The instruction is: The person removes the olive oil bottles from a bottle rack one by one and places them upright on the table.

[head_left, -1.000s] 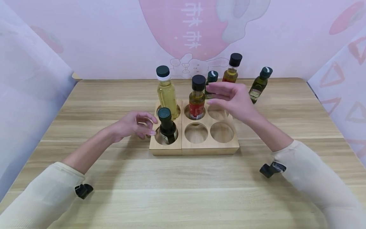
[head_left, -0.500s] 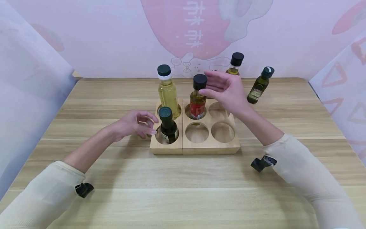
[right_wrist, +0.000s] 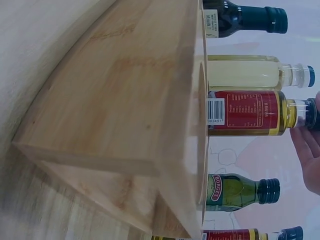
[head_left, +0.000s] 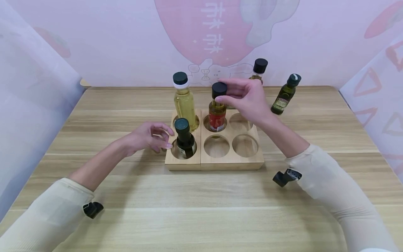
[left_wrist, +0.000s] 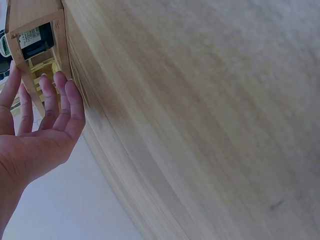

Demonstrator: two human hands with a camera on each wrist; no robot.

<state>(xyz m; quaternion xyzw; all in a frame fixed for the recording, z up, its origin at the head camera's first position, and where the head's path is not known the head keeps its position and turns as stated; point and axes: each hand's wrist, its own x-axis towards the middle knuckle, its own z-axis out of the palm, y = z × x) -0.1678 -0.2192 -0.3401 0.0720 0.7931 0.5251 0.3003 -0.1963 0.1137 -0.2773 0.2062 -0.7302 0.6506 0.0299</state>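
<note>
My left hand [head_left: 148, 136] stays beside the wooden rack's left side, fingers loosely bent, nothing held. Close to its thumb a dark bottle with a green cap [head_left: 185, 140] stands in the front left hole of the wooden rack [head_left: 231, 164]. My right hand [head_left: 248, 99] holds the black-capped oil bottle with a red label [head_left: 217, 117] by its cap and neck, thumb in front, fingers behind. That bottle stands upright in a back hole. In the right wrist view, fingers [right_wrist: 307, 150] touch the cap from below.
A tall bottle of pale yellow oil [head_left: 185, 105] occupies the back left hole. Behind the rack are a small green bottle [right_wrist: 232, 192], mostly hidden in the head view, and another black-capped bottle [head_left: 259, 68]. A green bottle [head_left: 284, 94] stands farther right.
My right hand has moved left onto the cap and neck of the red-label oil bottle, covering the small green bottle behind. My left hand has stayed in place.
</note>
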